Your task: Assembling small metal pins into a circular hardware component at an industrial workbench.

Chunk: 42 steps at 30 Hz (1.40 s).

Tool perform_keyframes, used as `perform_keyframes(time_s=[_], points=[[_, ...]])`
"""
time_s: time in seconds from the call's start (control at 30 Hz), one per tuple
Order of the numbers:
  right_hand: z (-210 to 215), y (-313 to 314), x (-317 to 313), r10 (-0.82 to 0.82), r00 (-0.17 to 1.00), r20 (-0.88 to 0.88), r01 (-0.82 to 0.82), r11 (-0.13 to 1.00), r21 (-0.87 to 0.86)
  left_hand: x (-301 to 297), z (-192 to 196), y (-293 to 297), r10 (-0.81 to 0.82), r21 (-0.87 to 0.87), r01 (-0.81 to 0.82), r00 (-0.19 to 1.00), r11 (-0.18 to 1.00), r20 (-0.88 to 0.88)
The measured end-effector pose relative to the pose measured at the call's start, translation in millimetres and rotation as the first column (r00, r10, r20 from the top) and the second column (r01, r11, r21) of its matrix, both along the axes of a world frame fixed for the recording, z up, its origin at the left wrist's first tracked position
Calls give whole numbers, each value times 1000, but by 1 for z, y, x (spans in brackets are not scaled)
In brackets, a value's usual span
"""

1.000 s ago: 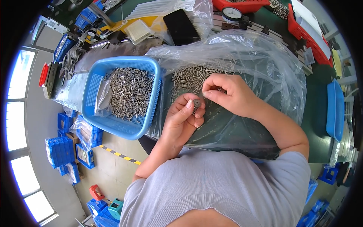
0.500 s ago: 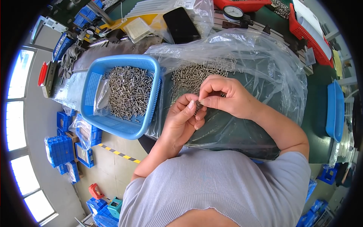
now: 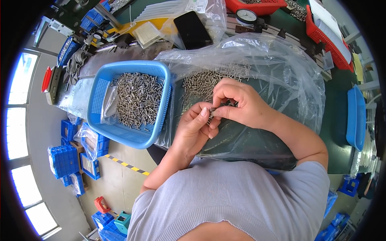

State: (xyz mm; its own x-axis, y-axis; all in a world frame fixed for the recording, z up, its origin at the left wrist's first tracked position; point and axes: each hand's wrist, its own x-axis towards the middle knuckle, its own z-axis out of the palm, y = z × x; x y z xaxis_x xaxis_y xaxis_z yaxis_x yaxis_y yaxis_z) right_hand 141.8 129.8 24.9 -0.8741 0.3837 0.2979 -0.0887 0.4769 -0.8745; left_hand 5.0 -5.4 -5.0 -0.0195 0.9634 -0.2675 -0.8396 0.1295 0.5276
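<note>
My left hand (image 3: 192,130) is closed with small metal pins (image 3: 210,116) between its thumb and fingers. Against it, my right hand (image 3: 243,105) pinches at the same pins with thumb and forefinger; its fingertips partly hide them. Just beyond both hands, a heap of loose metal pins (image 3: 200,83) lies on a clear plastic sheet (image 3: 277,74), partly covered by my right hand. To the left of my hands stands a blue plastic basket (image 3: 95,98), holding many more such pins (image 3: 138,98) and a clear bag (image 3: 109,105).
A black phone (image 3: 193,30) and a small clear case (image 3: 147,34) lie at the back of the bench. Behind the sheet is a dial gauge (image 3: 246,17). A red basket (image 3: 327,42) and a blue tray (image 3: 356,116) are on the right. Blue crates (image 3: 63,160) stand on the floor.
My right thumb and fingertips have shifted slightly at the pins. Both hands stay together in nearly the same place; the whole view has moved a little.
</note>
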Motion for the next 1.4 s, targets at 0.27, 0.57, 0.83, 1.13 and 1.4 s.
perform_keyframes(time_s=[0.27, 0.57, 0.83, 1.13, 1.4], points=[[-2, 15, 4, -185, 978, 100, 172, 977, 124, -2, -4, 0, 42, 75, -45, 998, 996, 41], [-13, 11, -1, -204, 972, 115, 114, 842, 527, -3, -3, 0, 27, 90, -31, 999, 995, 46], [-11, 8, -2, -181, 980, 77, 131, 891, 435, -3, -4, 1, 38, 81, -44, 997, 996, 67], [0, 0, -2, 27, 994, 109, 5, 957, -289, -2, -1, 0, 21, 39, -22, 1000, 999, 21], [0, -4, -2, 44, 992, 122, -7, 956, -293, -1, 2, 0, 27, 0, -27, 1000, 1000, -4]])
